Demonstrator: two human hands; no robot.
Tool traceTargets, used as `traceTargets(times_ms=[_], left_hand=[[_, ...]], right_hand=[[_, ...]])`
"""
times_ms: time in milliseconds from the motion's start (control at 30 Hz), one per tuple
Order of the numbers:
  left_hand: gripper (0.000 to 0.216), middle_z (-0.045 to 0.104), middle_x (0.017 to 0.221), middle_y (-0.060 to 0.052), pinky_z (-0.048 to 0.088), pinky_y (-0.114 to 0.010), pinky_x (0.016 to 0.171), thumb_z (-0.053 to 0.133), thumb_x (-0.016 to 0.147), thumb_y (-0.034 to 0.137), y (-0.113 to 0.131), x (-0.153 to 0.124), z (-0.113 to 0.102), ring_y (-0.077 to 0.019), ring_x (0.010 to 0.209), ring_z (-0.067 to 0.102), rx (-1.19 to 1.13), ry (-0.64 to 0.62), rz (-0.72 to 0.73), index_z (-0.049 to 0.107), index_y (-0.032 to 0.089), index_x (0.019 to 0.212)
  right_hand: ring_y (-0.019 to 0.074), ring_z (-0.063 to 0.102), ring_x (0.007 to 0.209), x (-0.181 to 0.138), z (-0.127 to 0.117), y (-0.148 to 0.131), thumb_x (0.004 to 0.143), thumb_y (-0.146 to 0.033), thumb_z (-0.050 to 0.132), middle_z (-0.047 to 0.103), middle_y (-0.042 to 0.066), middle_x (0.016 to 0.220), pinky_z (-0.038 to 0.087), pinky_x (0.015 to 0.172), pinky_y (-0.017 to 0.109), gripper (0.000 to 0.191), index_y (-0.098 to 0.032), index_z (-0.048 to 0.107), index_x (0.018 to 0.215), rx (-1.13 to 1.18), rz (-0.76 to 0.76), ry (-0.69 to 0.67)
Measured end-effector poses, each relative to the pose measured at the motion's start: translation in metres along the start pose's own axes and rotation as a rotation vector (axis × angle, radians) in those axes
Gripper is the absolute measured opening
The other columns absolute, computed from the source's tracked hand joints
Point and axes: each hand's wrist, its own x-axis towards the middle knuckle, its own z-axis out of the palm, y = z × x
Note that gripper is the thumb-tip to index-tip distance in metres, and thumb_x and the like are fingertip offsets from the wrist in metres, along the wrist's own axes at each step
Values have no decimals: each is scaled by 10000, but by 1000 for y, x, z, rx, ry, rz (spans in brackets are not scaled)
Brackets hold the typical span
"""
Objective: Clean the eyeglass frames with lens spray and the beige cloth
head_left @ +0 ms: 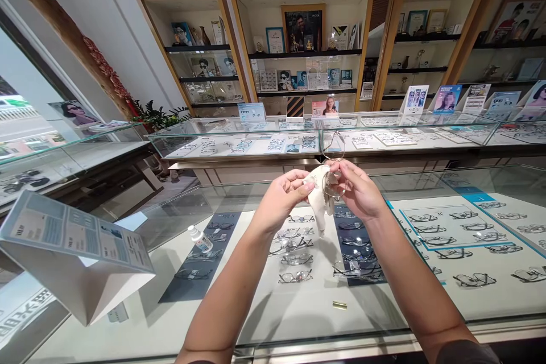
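Both my hands are raised over a glass display case. My left hand (285,196) is closed on a cream cleaning cloth (316,205), whose lower corner hangs down. My right hand (357,189) pinches a pair of thin-rimmed eyeglasses (334,147) at the middle. One round lens points up above the fingers; the other sits lower, beside the cloth and partly hidden by it and my fingers. A small white spray bottle (200,239) stands on the glass top, left of my left forearm.
Rows of eyeglasses (295,277) lie inside the case below my hands. A folded sign (81,256) stands on the left. Farther back are another glass counter (239,142), several upright cards and wooden-framed wall shelves (305,57).
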Motion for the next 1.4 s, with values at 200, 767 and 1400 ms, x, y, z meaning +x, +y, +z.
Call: traceTargets(times_ms=[200,767,1400], left_hand=[[458,677,758,9,407,-225,606,992,694,459,-4,6,-5,-85,626,548,-36,30,-40,731,148,907],[433,570,639,51,349,-222,560,967,724,469,-1,-4,10,-73,568,443,121,124,92,712,166,901],[423,537,667,43,304,-225,559,949,750,481,-4,-3,5,-76,586,392,126,30,45,752,169,957]], right_hand=[[118,650,888,0,-1,0,864,-528,860,732,45,1216,508,709,205,298,-233,819,878,-45,39,-68],[136,629,821,-2,2,8,863,-606,835,760,37,1180,495,652,237,323,-284,832,878,-105,14,-87],[210,669,1180,-5,11,5,857,-614,836,756,57,1235,538,904,279,332,-282,848,851,-132,-25,-95]])
